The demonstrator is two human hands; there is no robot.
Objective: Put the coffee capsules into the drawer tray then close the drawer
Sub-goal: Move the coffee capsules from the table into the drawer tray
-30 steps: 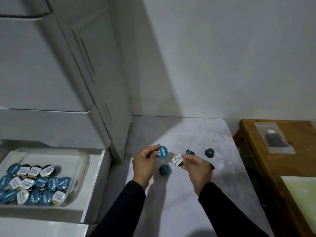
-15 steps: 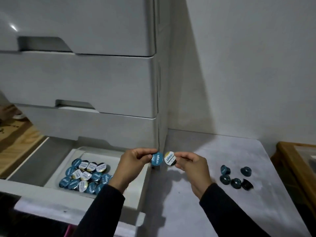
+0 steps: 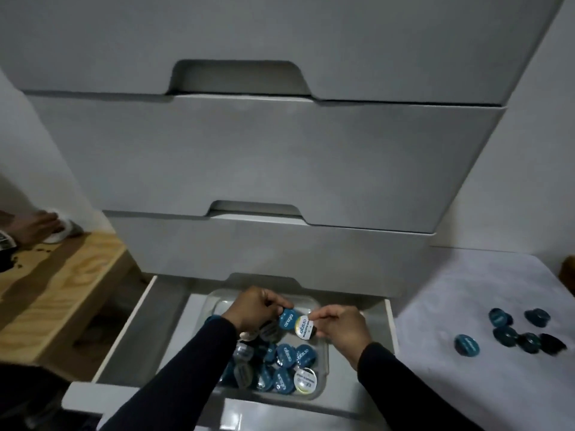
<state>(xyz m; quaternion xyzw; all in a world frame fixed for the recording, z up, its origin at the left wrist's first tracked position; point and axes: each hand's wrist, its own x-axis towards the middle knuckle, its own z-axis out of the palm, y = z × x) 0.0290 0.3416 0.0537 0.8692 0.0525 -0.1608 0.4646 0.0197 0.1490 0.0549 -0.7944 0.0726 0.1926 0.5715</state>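
Note:
My left hand (image 3: 253,309) pinches a blue-lidded coffee capsule (image 3: 286,319) and my right hand (image 3: 340,329) pinches a white-lidded capsule (image 3: 303,327). Both hover side by side over the clear plastic tray (image 3: 323,353) inside the open bottom drawer (image 3: 137,325). The tray holds several blue and white-lidded capsules (image 3: 287,356), partly hidden by my left forearm. Several loose dark blue capsules (image 3: 510,332) lie on the white table (image 3: 460,306) to the right.
Closed white drawers (image 3: 264,163) stack above the open one. A wooden surface (image 3: 56,284) stands at the left, with another person's hand (image 3: 34,227) on a white object at its far end. The drawer's front panel (image 3: 217,412) is just below my arms.
Both hands carried their capsules left from above the white table to over the tray in the drawer. My view swung left, so the drawer now sits in the middle.

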